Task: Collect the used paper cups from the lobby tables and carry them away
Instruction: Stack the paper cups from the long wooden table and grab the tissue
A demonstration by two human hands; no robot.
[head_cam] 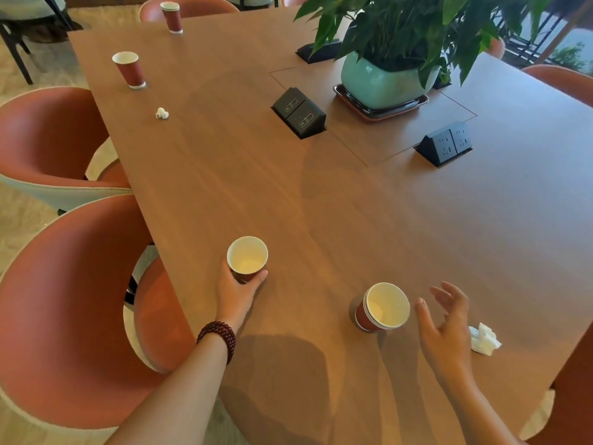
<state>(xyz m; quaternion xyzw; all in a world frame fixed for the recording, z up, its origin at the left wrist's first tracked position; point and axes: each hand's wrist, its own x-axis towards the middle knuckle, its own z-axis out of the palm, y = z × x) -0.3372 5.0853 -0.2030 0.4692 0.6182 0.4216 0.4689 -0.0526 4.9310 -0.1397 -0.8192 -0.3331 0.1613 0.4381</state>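
Observation:
My left hand (239, 292) grips a red paper cup (247, 259) with a white inside, near the table's left edge. A stack of nested red cups (382, 308) stands on the wooden table (353, 220) at the front. My right hand (446, 326) hovers just right of that stack, fingers spread and relaxed, apart from it. Two more red cups stand far off along the left edge: one cup (129, 69) nearer and another cup (172, 17) at the far corner.
A crumpled white tissue (484, 338) lies right of my right hand; a small paper ball (162, 113) sits at the left. A potted plant (385, 78) and black socket boxes (299, 112) occupy the table's middle. Orange chairs (73, 316) stand at the left side.

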